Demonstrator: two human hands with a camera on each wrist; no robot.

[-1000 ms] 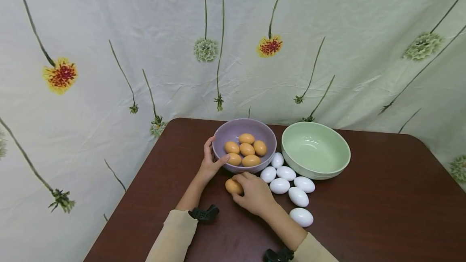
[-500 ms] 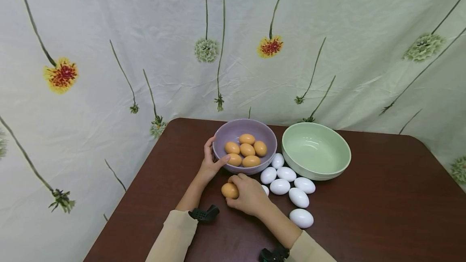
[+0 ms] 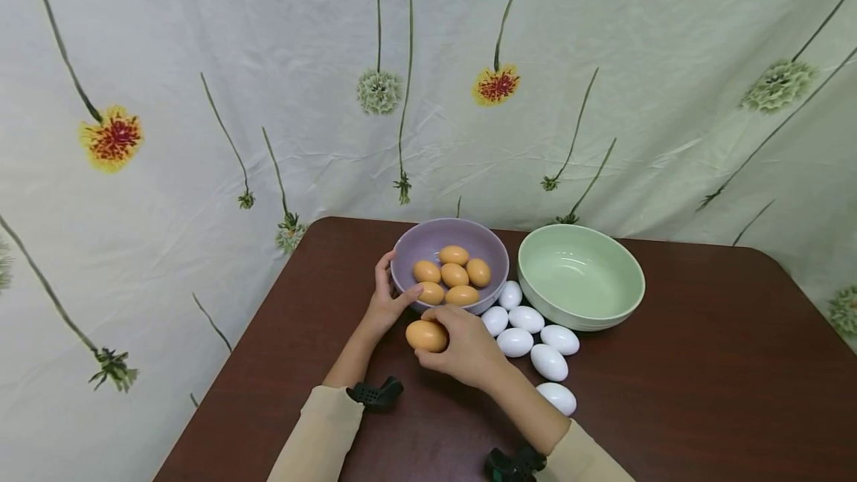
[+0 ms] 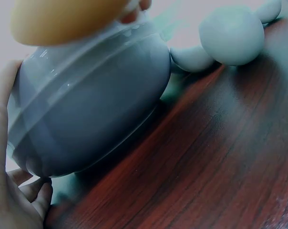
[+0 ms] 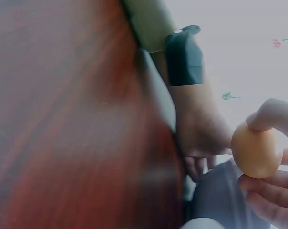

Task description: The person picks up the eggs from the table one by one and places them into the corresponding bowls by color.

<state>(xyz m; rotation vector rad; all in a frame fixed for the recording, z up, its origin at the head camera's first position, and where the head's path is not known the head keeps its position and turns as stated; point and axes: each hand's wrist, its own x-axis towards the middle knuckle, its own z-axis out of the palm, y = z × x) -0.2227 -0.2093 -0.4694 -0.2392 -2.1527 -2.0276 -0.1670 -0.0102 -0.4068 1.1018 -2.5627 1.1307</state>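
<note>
My right hand pinches a brown egg between thumb and fingers, just in front of the purple bowl. In the left wrist view this egg is raised off the table, in front of the bowl's upper side. My left hand holds the bowl's left side, thumb at the rim and fingers round the outside. Several brown eggs lie inside that bowl. Right of my right hand, several white eggs lie loose on the table; the hand and forearm may hide others.
A light green bowl with nothing in it stands to the right of the purple one, close beside it. The brown table ends at a flowered cloth hanging behind. Each wrist wears a black device.
My right hand first draws the egg slightly left and nearer, then lifts it toward the purple bowl. A white egg glimpsed beside that hand is now hidden. My left hand stays put.
</note>
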